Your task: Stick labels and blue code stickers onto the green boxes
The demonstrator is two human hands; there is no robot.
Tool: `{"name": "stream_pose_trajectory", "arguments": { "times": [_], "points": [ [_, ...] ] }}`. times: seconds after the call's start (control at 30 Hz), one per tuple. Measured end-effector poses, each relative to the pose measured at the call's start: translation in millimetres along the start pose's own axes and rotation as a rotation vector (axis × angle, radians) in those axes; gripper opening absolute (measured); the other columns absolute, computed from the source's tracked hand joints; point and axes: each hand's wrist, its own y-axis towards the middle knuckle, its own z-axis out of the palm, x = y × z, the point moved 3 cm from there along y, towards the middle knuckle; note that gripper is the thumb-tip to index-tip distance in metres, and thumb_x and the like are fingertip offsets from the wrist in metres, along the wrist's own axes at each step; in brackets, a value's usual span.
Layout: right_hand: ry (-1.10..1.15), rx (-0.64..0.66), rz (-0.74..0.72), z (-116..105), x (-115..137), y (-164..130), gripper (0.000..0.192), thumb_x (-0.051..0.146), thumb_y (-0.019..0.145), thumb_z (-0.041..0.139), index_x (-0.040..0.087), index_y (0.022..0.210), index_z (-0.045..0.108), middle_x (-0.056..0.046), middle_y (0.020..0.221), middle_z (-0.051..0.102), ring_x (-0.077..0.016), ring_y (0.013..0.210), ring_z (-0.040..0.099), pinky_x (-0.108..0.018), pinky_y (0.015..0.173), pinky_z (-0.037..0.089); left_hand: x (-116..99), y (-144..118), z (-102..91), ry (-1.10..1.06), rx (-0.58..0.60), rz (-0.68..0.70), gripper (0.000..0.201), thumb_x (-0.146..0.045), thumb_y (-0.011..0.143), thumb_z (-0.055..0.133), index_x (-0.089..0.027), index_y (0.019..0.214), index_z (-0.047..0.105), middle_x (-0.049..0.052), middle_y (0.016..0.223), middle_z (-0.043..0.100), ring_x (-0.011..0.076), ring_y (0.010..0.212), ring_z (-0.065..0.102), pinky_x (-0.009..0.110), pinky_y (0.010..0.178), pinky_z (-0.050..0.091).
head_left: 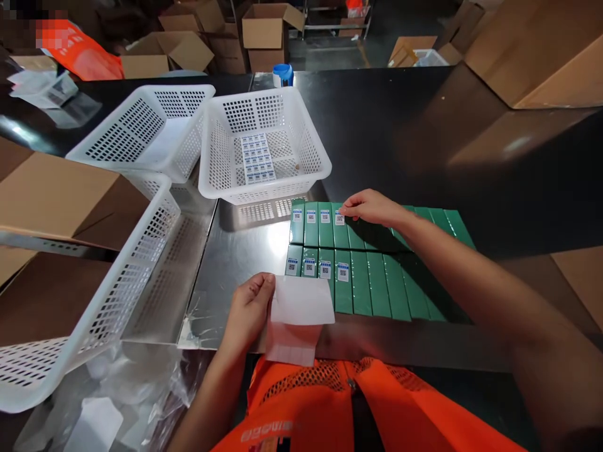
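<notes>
Two rows of narrow green boxes [362, 284] lie side by side on the metal table. Small white-and-blue QR code stickers sit on the leftmost boxes of both rows. My right hand [370, 207] pinches at the edge of a QR code sticker [340, 217] on the fourth box of the far row. Between the thumb and fingers of my left hand [250, 307] is a white sticker backing sheet [302, 301], hanging over the near edge of the table. Its lower part is folded or see-through, and the side facing me looks blank.
A white perforated basket [264, 188] behind the boxes holds a sheet of QR stickers [257, 158]. More white baskets [141, 125] and a cardboard box [70, 194] stand at left. A blue-topped container [283, 75] is at the back. A person in orange is at far left.
</notes>
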Motion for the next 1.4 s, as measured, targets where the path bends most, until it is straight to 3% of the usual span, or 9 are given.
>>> {"name": "stream_pose_trajectory", "arguments": {
  "times": [0.27, 0.43, 0.5, 0.63, 0.7, 0.87, 0.97, 1.17, 1.4],
  "points": [
    [-0.162, -0.192, -0.045, 8, 15, -13, 0.013, 0.029, 0.077, 0.075, 0.018, 0.076, 0.070, -0.007, 0.088, 0.067, -0.0212, 0.084, 0.060, -0.033, 0.076, 0.042, -8, 0, 3.2, 0.003, 0.003, 0.017, 0.051, -0.065, 0.079, 0.068, -0.016, 0.068, 0.062, -0.003, 0.055, 0.048, 0.0097, 0.051, 0.037, 0.020, 0.049, 0.030],
    [-0.159, -0.526, -0.061, 10, 14, -32, 0.069, 0.036, 0.058, 0.089, 0.014, 0.115, 0.057, -0.015, 0.120, 0.053, -0.0267, 0.093, 0.059, -0.042, 0.083, 0.048, -16, 1, 2.4, -0.039, -0.017, 0.037, 0.049, -0.062, 0.079, 0.070, -0.016, 0.067, 0.059, -0.004, 0.056, 0.046, 0.0091, 0.052, 0.037, 0.020, 0.049, 0.031],
    [0.031, -0.359, -0.126, 23, 17, -45, 0.066, 0.039, 0.064, 0.084, 0.016, 0.118, 0.055, -0.011, 0.109, 0.057, -0.0233, 0.086, 0.060, -0.041, 0.080, 0.050, -21, 4, 1.1, -0.092, -0.043, 0.036, 0.047, -0.059, 0.078, 0.072, -0.016, 0.064, 0.057, -0.004, 0.054, 0.044, 0.0084, 0.050, 0.035, 0.020, 0.047, 0.028],
    [0.483, 0.432, -0.333, 71, 34, -92, 0.056, 0.035, 0.071, 0.076, 0.019, 0.121, 0.057, -0.006, 0.102, 0.064, -0.0202, 0.089, 0.064, -0.033, 0.072, 0.054, -32, 13, 3.4, -0.266, -0.094, 0.011, 0.042, -0.052, 0.069, 0.078, -0.017, 0.062, 0.055, -0.005, 0.052, 0.044, 0.0075, 0.046, 0.034, 0.021, 0.044, 0.025],
    [0.579, 0.541, -0.353, 90, 41, -112, 0.049, 0.034, 0.073, 0.076, 0.019, 0.117, 0.061, -0.006, 0.104, 0.068, -0.0197, 0.091, 0.066, -0.031, 0.071, 0.055, -36, 17, 7.4, -0.291, -0.117, 0.005, 0.042, -0.049, 0.064, 0.080, -0.018, 0.061, 0.052, -0.006, 0.052, 0.044, 0.0072, 0.045, 0.035, 0.020, 0.043, 0.026],
    [0.695, 0.130, -0.245, 100, 39, -118, 0.030, 0.036, 0.079, 0.070, 0.022, 0.105, 0.072, -0.002, 0.083, 0.073, -0.0186, 0.076, 0.067, -0.030, 0.066, 0.055, -38, 15, 17.9, -0.216, -0.005, 0.021, 0.049, -0.059, 0.066, 0.078, -0.016, 0.085, 0.064, 0.000, 0.065, 0.062, 0.0130, 0.054, 0.054, 0.023, 0.051, 0.044],
    [0.697, 0.013, -0.294, 92, 35, -119, 0.025, 0.034, 0.083, 0.065, 0.024, 0.102, 0.076, -0.002, 0.088, 0.075, -0.0194, 0.081, 0.070, -0.033, 0.073, 0.057, -38, 10, 20.1, -0.179, 0.162, -0.010, 0.065, -0.050, 0.057, 0.090, -0.019, 0.107, 0.063, 0.001, 0.074, 0.068, 0.0148, 0.056, 0.061, 0.024, 0.053, 0.049],
    [0.340, -0.198, -0.765, 71, 33, -136, 0.032, 0.017, 0.090, 0.054, 0.030, 0.108, 0.078, -0.003, 0.100, 0.076, -0.0148, 0.090, 0.071, -0.026, 0.076, 0.056, -40, 4, 22.5, -0.437, 0.253, -0.168, 0.092, -0.084, 0.051, 0.074, -0.010, 0.105, 0.072, 0.013, 0.082, 0.074, 0.0259, 0.068, 0.069, 0.034, 0.062, 0.055],
    [0.360, -0.140, -0.804, 60, 29, -143, 0.034, 0.015, 0.084, 0.061, 0.026, 0.112, 0.077, -0.007, 0.109, 0.075, -0.0191, 0.098, 0.071, -0.031, 0.082, 0.056, -34, 7, 35.2, -0.210, 0.156, -0.020, 0.036, -0.031, 0.055, 0.094, -0.014, 0.079, 0.074, 0.005, 0.079, 0.074, 0.0150, 0.072, 0.064, 0.024, 0.070, 0.050]
  ]
}}
